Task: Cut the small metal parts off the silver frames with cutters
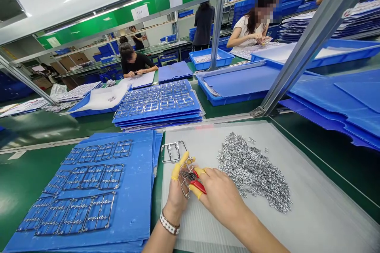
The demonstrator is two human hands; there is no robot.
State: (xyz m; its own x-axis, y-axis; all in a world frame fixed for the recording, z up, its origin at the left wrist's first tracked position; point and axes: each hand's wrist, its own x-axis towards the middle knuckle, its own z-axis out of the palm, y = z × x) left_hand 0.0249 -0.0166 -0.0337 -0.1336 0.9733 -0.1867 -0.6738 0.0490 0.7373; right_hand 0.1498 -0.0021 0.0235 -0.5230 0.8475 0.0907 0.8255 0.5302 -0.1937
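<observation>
My left hand [177,187], with yellow covers on its fingers, grips a shiny metallic sprue frame [184,189] upright above the pale sheet. Red-handled cutting pliers [198,185] are held in my right hand [218,187], which also wears yellow finger covers. The jaws of the pliers lie against the sprue frame; exactly what they touch is too small to tell. Just beyond my left fingers, another chromed sprue frame [170,153] rests on the sheet. A heap of small shiny metallic pieces [252,170] lies to the right of my hands.
Blue sheets [136,197] on the left carry rows of sprue frames [99,213]. A stack of blue boards [190,112] with more frames stands behind. A metal post [314,39] slants at the right, by blue trays [208,97]. Several people work at the far benches.
</observation>
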